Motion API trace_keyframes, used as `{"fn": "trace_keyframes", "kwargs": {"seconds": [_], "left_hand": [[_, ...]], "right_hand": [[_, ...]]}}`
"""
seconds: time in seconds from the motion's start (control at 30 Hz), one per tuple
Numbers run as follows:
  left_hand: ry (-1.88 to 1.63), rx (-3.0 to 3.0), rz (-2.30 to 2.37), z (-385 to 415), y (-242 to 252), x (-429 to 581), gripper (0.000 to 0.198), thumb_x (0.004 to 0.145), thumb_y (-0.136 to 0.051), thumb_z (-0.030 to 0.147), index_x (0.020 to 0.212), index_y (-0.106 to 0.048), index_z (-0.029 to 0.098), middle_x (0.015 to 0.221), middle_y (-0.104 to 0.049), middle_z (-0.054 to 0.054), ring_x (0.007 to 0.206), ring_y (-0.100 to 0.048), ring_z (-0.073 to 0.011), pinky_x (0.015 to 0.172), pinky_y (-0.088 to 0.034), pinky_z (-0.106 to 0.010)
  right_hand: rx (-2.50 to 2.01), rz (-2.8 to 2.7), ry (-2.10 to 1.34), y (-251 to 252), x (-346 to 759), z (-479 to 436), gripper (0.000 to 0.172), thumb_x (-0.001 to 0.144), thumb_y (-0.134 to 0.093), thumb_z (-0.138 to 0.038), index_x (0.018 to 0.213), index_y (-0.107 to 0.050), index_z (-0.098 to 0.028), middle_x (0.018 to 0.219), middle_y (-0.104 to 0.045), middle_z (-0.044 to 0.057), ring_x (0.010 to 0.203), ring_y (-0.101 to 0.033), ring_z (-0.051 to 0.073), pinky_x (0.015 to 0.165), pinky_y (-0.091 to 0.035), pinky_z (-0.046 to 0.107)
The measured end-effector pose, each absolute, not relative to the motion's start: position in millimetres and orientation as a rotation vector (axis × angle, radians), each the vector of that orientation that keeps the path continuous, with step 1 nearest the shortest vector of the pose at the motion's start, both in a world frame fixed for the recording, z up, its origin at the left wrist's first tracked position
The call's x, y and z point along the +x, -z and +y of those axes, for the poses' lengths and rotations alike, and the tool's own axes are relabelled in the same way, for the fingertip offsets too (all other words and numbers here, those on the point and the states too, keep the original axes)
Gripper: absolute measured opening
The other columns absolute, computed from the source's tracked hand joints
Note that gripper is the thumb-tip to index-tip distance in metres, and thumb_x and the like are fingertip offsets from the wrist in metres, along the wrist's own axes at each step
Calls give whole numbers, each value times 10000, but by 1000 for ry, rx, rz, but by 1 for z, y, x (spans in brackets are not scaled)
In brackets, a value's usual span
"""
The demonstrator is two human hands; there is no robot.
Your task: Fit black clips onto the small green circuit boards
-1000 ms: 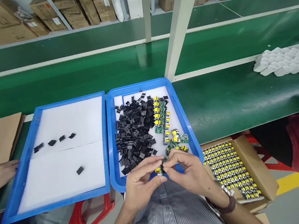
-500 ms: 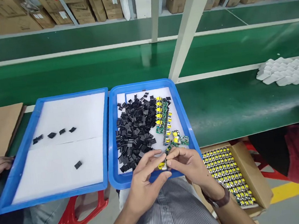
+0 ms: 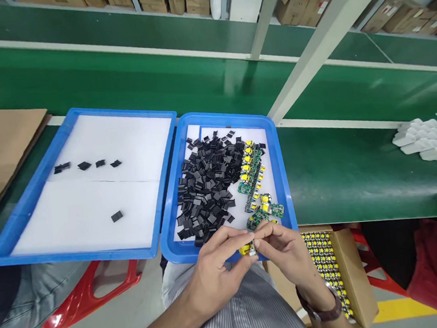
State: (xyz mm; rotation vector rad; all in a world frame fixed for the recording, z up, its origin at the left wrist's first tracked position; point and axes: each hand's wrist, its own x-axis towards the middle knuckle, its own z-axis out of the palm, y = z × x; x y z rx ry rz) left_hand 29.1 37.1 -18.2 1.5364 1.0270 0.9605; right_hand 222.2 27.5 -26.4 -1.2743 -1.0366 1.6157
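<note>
Between my two hands, over the near edge of the blue tray [image 3: 287, 188], is a small circuit board with a yellow component [image 3: 245, 249]. My left hand [image 3: 221, 263] pinches it from the left with thumb and fingers. From the other side, the fingertips of my right hand [image 3: 281, 248] close on its right end. Just beyond my hands, more circuit boards [image 3: 259, 216] with yellow parts lie loose. Strips of joined boards [image 3: 249, 169] rest behind them. A heap of small black plastic pieces [image 3: 208, 185] fills the tray's left side.
To the left, a second blue tray [image 3: 163, 189] with white lining holds several black pieces [image 3: 116, 216]. A carton of yellow-topped boards [image 3: 322, 257] stands low at right. White moulded packing [image 3: 428, 140] lies on the green bench [image 3: 342, 173]. A metal post [image 3: 307, 44] rises behind.
The view has tilted and shifted, so the trays appear turned. My hands keep the board pinched between them. The co-worker's hand at the far left has left the view.
</note>
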Motion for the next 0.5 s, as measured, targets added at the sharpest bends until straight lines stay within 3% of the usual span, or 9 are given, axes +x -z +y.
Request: {"fn": "trace_keyframes", "kwargs": {"seconds": [0.27, 0.4, 0.5], "left_hand": [[-1014, 1627, 1033, 32, 15, 27, 464, 873, -726, 74, 1306, -680, 234, 1076, -694, -46, 975, -705, -134, 859, -613, -241], [-1011, 1667, 1075, 30, 24, 24, 436, 908, -679, 66, 1306, -682, 243, 1140, -707, -66, 1049, -706, -147, 929, -602, -263], [-981, 1511, 1035, 29, 30, 22, 434, 918, -685, 93, 1313, -667, 273, 1245, -705, -69, 1152, -690, -168, 1003, -590, -299]], "right_hand": [[-1239, -1111, -1723, 18, 223, 31, 50, 933, -725, -267, 893, -736, -240, 821, -656, -1, 734, -611, 130, 670, -504, 258], [-1436, -1349, -1390, 18, 218, 28, 77, 961, -677, -242, 927, -746, -245, 844, -665, 12, 787, -626, 144, 727, -504, 281], [-1433, -1356, -1337, 18, 212, 25, 64, 951, -687, -237, 950, -749, -253, 869, -678, 16, 812, -647, 152, 743, -528, 287]]}}
